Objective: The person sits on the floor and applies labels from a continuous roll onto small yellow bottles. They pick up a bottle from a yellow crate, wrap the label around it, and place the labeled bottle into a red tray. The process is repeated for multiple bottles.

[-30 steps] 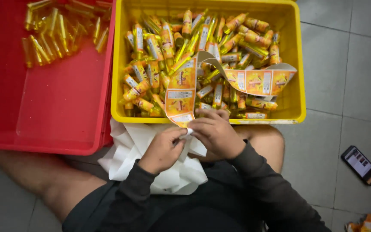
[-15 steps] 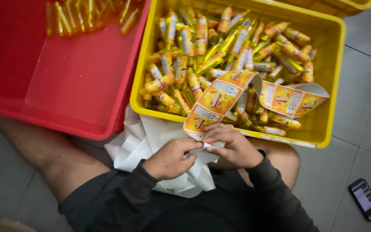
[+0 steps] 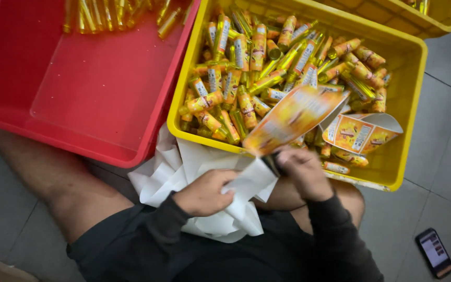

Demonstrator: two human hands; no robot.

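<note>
Two hands work over our lap, and we judge the labelling to be well along but unfinished. Our left hand [image 3: 204, 192] is closed loosely on the white backing paper [image 3: 194, 172], which spills in a crumpled heap over our thighs, while our right hand [image 3: 303, 171] pinches the near end of the orange label strip [image 3: 293, 117] between thumb and fingertips; whether a small bottle sits inside that grip we cannot tell, since the spot is dark and blurred. The strip rises from our fingers over the front wall of the yellow crate [image 3: 408, 130] and curls back on itself inside it. That crate is heaped with labelled bottles [image 3: 246, 78], so much of the work looks done. At the far edge of the red crate [image 3: 95, 94] we see a row of bare yellow bottles [image 3: 110, 13], which we take as what remains. On the tiled floor to our right lies a phone [image 3: 434, 252].
</note>
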